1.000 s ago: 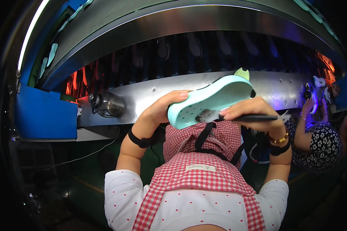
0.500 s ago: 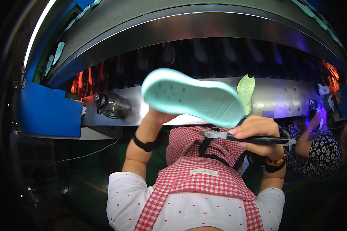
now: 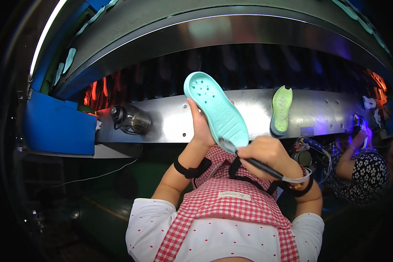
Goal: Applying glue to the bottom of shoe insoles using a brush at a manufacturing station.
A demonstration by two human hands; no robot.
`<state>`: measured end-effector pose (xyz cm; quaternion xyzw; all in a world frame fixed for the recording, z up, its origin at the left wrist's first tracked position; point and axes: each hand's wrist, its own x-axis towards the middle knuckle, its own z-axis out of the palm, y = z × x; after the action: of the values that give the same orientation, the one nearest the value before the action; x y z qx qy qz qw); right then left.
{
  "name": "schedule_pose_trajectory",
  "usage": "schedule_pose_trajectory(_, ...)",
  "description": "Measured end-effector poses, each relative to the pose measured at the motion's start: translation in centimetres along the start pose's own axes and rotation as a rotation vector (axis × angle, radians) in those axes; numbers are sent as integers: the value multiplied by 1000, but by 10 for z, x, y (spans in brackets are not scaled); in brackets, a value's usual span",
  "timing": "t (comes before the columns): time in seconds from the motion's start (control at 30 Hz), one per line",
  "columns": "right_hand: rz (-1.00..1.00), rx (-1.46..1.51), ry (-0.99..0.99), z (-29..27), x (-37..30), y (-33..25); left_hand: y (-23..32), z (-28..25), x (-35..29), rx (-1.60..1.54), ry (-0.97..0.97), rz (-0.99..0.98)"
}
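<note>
Update from my feed: over the last second the sole [image 3: 216,109] swings from lying crosswise to near lengthwise, holed end pointing away from the wearer. Brush [image 3: 266,169] shifts too: it starts at the holed end, comes off, and its tip is now at the near end. My read: brushing has moved to that end; can't tell how much is coated.

Left hand [image 3: 201,125] is closed round the sole's left edge, thumb on the near side, fingers mostly hidden behind. Right hand [image 3: 266,153] is curled tight on the brush handle, just beside the sole's near end. Tip looks to be touching the inner face; contact pressure I can't judge.

Sole is held up, in front of the surface [image 3: 168,118]. Green sole [image 3: 282,107] lies there to the right, apart from both hands.
</note>
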<state>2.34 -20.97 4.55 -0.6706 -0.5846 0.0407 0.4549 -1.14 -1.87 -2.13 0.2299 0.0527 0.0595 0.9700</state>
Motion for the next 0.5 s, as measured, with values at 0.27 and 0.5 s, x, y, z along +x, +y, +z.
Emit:
schedule_pose_trajectory(0.27,298,284,187,-9,13,3,-13,35,-5,-96,-93,0)
schedule_pose_trajectory(0.5,338,359,234,-22,3,10,2,33,1,-87,-64,114)
